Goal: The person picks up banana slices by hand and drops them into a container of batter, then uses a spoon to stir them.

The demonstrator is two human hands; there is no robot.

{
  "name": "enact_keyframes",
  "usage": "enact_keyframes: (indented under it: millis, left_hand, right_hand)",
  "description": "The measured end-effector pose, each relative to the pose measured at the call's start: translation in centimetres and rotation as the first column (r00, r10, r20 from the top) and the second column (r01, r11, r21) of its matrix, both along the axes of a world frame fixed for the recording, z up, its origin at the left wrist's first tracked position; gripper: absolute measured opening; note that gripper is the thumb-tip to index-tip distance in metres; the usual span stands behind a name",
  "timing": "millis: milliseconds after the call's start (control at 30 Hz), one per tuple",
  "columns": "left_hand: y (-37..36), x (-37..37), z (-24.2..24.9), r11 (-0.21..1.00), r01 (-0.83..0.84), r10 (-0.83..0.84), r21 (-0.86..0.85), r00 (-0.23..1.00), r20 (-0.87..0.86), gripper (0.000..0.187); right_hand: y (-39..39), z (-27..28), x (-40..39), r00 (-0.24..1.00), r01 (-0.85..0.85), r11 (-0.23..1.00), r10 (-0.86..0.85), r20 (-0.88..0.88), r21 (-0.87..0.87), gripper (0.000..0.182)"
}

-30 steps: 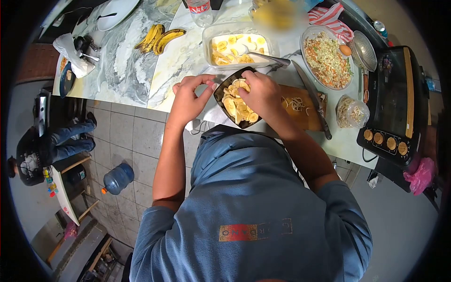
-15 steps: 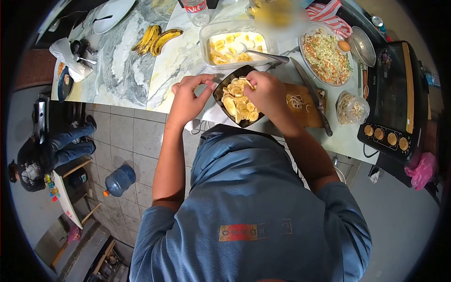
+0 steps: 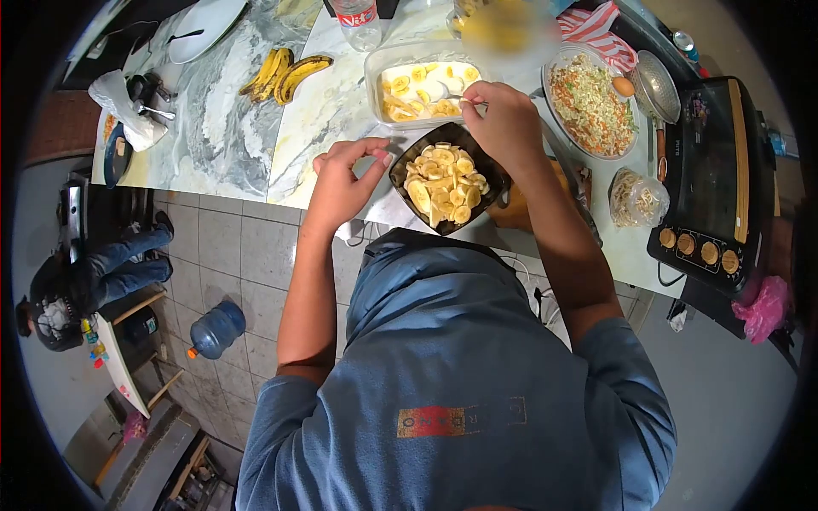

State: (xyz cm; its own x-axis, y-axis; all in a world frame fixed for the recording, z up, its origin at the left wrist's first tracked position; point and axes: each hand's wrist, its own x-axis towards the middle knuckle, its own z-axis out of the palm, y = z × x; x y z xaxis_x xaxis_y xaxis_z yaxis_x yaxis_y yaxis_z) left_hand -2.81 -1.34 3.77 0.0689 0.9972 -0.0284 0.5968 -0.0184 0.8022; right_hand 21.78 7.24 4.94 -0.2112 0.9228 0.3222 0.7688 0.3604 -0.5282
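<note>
A dark, square-sided bowl [image 3: 445,223] full of sliced banana [image 3: 442,180] stands at the counter's front edge. My left hand [image 3: 345,179] hovers just left of it, fingers curved and thumb apart, holding nothing. Beyond the bowl, my right hand [image 3: 504,123] is at the near right corner of a clear plastic container [image 3: 371,85]; its fingertips pinch a small pale piece, apparently a banana slice. Inside that container, more banana slices [image 3: 400,83] lie on a white creamy layer. A spoon [image 3: 436,88] rests there too, its handle mostly hidden behind my right hand.
To the right are a bowl of shredded vegetables [image 3: 588,106] with an egg [image 3: 623,86], a bagged food [image 3: 637,200] and a toaster oven [image 3: 703,162]. A knife and cutting board [image 3: 514,213] lie partly under my right forearm. Bananas [image 3: 277,75] lie left; a person [image 3: 64,289] is beyond.
My right hand has moved up and away from the banana bowl to the plastic container's corner. The bowl now shows more of its right side. My left hand has barely moved.
</note>
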Motion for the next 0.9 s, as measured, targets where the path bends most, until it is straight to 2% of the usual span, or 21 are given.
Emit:
enact_keyframes:
  millis: [67,200,267,300,367,400,467,500,533,600,733,900]
  left_hand:
    - [0.1,-0.1,-0.2,1.000,0.000,0.000,-0.003,1.000,-0.001,0.024]
    - [0.3,-0.2,-0.3,1.000,0.013,-0.013,0.022,1.000,-0.003,0.024]
    - [0.4,0.0,-0.1,1.000,0.016,-0.016,0.017,1.000,-0.007,0.024]
    - [0.5,0.2,0.1,1.000,0.013,-0.013,0.002,1.000,0.011,0.024]
    - [0.6,0.4,0.1,1.000,0.011,-0.010,-0.015,1.000,0.028,0.024]
    - [0.7,0.5,-0.1,1.000,0.020,-0.021,0.011,0.999,0.033,0.024]
    - [0.7,0.7,-0.2,0.999,0.028,-0.030,0.035,0.999,0.036,0.024]
    - [0.7,0.8,-0.2,0.999,0.033,-0.034,0.033,0.998,0.055,0.024]
    - [0.7,0.9,-0.3,0.999,0.037,-0.039,0.031,0.996,0.074,0.024]
    - [0.5,1.2,-0.1,0.999,0.036,-0.038,0.026,0.998,0.057,0.024]
    - [0.0,1.8,-0.2,1.000,0.023,-0.024,0.013,0.999,0.045,0.024]
    - [-0.8,2.1,-0.4,0.999,-0.014,0.013,0.038,0.999,0.036,0.023]
  right_hand:
    - [-0.1,-0.1,0.0,0.993,0.018,0.997,-0.027,0.111,0.079,0.012]
    - [-0.6,1.0,-0.1,0.994,0.041,0.995,-0.049,0.094,0.089,0.011]
    - [-1.0,1.6,-0.1,0.999,-0.035,0.999,0.035,0.016,-0.037,0.013]
    - [-1.4,1.6,0.0,0.999,-0.032,0.999,0.033,0.016,-0.039,0.013]
    - [-2.2,1.6,0.0,0.969,-0.243,0.931,0.222,-0.107,-0.273,0.018]
    - [-2.7,1.2,0.2,0.969,-0.242,0.931,0.221,-0.107,-0.275,0.018]
    - [-4.0,0.2,0.3,0.858,-0.500,0.836,0.444,-0.257,-0.225,0.023]
    - [-4.6,0.1,0.5,0.842,-0.533,0.791,0.457,-0.287,-0.302,0.026]
    - [-5.0,-0.1,0.6,0.841,-0.534,0.789,0.457,-0.290,-0.304,0.026]
    - [-5.7,-0.3,0.6,0.829,-0.556,0.768,0.537,-0.153,-0.317,0.029]
    - [-6.3,-2.0,0.4,0.805,-0.592,0.769,0.578,-0.134,-0.241,0.029]
    - [-6.2,-3.1,0.5,0.810,-0.583,0.777,0.581,-0.087,-0.236,0.025]
